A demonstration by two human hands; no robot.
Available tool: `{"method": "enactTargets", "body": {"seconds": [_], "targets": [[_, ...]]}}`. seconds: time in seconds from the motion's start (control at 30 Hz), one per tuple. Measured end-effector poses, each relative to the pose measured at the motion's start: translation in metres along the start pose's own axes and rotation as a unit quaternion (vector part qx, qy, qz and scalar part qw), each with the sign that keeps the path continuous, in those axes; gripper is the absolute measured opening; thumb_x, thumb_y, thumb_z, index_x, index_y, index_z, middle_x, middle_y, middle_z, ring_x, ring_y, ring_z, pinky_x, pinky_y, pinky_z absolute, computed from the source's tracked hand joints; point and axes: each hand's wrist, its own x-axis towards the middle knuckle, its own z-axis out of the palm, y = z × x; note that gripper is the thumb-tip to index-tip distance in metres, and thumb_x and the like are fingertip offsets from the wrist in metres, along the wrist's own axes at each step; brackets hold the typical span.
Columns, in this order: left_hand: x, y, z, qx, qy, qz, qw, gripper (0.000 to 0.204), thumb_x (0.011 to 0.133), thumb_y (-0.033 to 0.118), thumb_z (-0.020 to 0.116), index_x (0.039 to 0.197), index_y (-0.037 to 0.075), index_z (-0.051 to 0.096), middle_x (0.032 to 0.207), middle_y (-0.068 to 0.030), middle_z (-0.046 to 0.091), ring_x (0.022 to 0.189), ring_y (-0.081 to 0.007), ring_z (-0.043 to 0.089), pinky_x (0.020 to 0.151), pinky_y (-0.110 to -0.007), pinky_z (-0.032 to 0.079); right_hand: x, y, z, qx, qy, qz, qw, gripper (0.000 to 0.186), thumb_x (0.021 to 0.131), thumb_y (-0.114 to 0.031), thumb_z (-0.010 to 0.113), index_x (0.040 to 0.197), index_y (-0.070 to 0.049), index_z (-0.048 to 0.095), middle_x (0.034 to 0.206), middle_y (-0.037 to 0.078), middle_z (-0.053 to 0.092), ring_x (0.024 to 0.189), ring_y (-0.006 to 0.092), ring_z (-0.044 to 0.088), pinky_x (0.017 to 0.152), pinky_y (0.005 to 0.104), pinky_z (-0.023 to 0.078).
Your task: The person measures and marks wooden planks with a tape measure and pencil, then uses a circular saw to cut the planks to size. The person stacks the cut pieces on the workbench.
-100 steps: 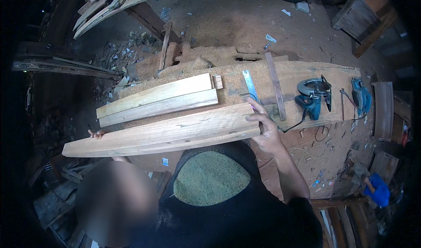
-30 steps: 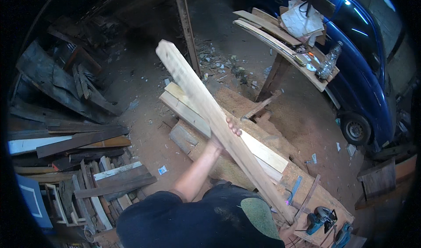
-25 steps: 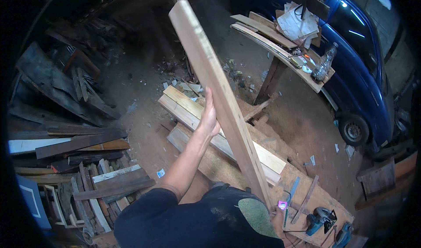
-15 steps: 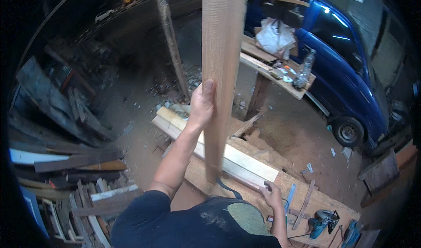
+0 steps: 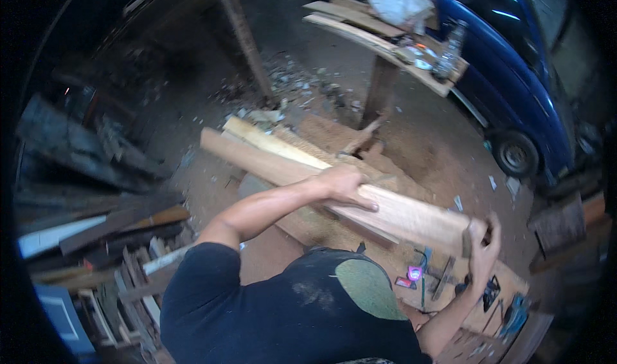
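Observation:
A long, smooth wooden plank [image 5: 411, 216] slants across in front of me, from the far left down to the right. My left hand [image 5: 347, 185] is closed over its middle, the thumb pressed on the upper face. At the plank's right end, my right hand [image 5: 482, 238] curls its fingers round the end edge. Beneath and behind it lies a paler board [image 5: 276, 142] on the sawdust-covered work surface [image 5: 501, 271]. Part of another board [image 5: 366, 229] shows under the held plank, near my body.
On the work surface's right are a round pink-purple item [image 5: 414, 273], a teal power tool [image 5: 514, 316] and a partly hidden circular saw [image 5: 491, 290]. Scrap timber [image 5: 96, 235] is piled left. A post [image 5: 244, 39], a plank bench [image 5: 360, 39] and a blue vehicle [image 5: 508, 74] stand beyond.
The plank has swung down from pointing away from me to lying crosswise. My left hand now grips from above, and my right hand has moved right and taken hold of the end.

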Motion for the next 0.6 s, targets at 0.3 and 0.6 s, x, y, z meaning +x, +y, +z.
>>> {"method": "enactTargets", "body": {"seconds": [0.3,0.6], "targets": [[0.062,-0.075,0.099,-0.018,-0.123,-0.017,0.992,0.092,0.076,0.082,0.068,0.118,0.0,0.076,0.118,-0.0261,0.073,0.112,-0.0408,0.069,0.098,-0.047,0.054,-0.041,0.169,0.078,-0.081,-0.067,0.098,0.99,0.07,0.094,-0.039,0.077,0.146,0.001,0.052,0.146,0.026,0.054,0.138,0.0363,0.049,0.118,0.0448,0.035],[0.06,-0.078,0.14,0.059,-0.038,0.114,0.991,0.112,0.067,0.074,0.079,0.151,0.007,0.049,0.131,-0.0213,0.062,0.125,-0.0416,0.057,0.106,-0.05,0.046,-0.02,0.258,0.118,0.007,-0.064,0.159,0.985,0.074,0.091,-0.043,0.08,0.141,0.005,0.054,0.136,0.023,0.063,0.131,0.0324,0.057,0.113,0.0409,0.042]]}}
